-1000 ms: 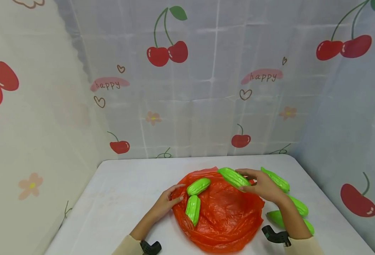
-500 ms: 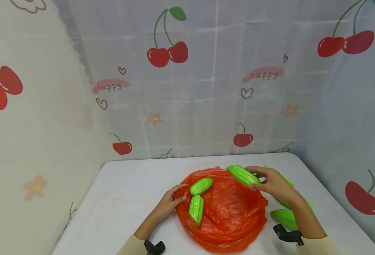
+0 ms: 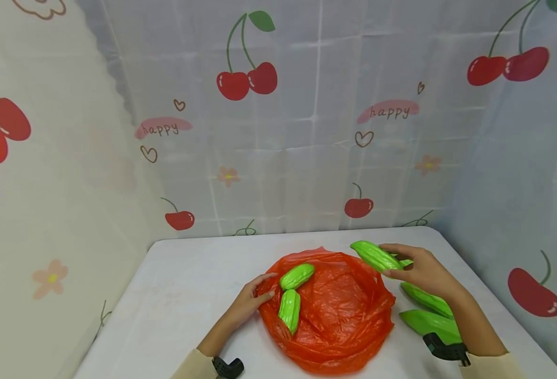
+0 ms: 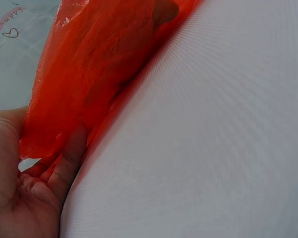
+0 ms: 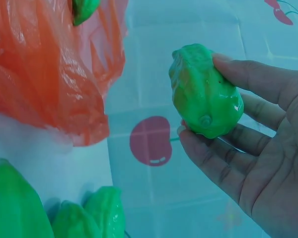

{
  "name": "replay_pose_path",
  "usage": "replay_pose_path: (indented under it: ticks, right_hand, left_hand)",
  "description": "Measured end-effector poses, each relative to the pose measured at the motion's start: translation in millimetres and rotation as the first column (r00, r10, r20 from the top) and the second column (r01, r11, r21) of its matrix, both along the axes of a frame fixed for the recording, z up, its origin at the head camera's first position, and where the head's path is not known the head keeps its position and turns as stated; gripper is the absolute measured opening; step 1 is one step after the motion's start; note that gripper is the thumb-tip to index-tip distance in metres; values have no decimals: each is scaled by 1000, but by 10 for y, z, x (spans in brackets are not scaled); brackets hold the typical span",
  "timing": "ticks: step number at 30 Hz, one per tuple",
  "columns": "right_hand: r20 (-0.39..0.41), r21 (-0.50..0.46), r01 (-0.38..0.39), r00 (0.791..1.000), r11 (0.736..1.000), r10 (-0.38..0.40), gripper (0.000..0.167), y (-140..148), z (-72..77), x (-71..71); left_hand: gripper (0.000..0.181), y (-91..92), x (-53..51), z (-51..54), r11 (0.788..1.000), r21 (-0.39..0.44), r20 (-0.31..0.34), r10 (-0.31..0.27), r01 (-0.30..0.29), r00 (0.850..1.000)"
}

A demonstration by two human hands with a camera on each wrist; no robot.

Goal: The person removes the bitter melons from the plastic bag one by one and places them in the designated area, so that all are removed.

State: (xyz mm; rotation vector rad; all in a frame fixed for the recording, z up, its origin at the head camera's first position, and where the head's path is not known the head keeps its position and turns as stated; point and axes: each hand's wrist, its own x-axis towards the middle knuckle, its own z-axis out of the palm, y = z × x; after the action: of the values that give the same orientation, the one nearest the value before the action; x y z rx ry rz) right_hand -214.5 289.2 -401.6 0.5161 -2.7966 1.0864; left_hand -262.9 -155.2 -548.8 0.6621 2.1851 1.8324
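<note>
A translucent red, crinkled plastic bag (image 3: 340, 310) is lying spread open on a white table (image 3: 188, 295). At the bag's left side, the left hand (image 3: 250, 297) is gripping its rim, the thin film running between thumb and fingers; whether the fingertips are meeting through it, one cannot tell. The right hand (image 3: 423, 271) is pinching a glossy green, ridged, oblong gourd (image 3: 373, 255) between thumb and fingertips, holding it up near the bag's far right rim, with a gap between them in the right wrist view. Inside the bag, along its left part, two shorter-looking green gourds (image 3: 290, 310) are resting end to end. Right of the bag, two long green gourds (image 3: 431, 316) are lying side by side, and another is partly showing behind the right hand. Beyond the bag, a pale cherry-printed curtain (image 3: 297, 158) is hanging.
</note>
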Motion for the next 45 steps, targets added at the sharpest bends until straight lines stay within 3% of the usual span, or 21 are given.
replay_pose_path:
  ticks: [11, 23, 35, 45]
  right_hand:
    - [-66, -2, 28, 997, 1000, -28, 57, 284, 45, 71]
    - [-101, -10, 122, 987, 992, -122, 57, 621, -65, 108]
    - [44, -2, 211, 977, 978, -211, 72, 777, -99, 122]
    - [64, -11, 222, 973, 975, -221, 71, 881, -168, 128]
  left_hand:
    - [49, 2, 11, 6, 1000, -4, 7, 6, -6, 1000]
    - [49, 14, 7, 7, 1000, 6, 22, 3, -4, 1000]
    - [49, 13, 3, -4, 1000, 6, 23, 3, -3, 1000]
    - [48, 2, -7, 7, 1000, -1, 17, 5, -5, 1000]
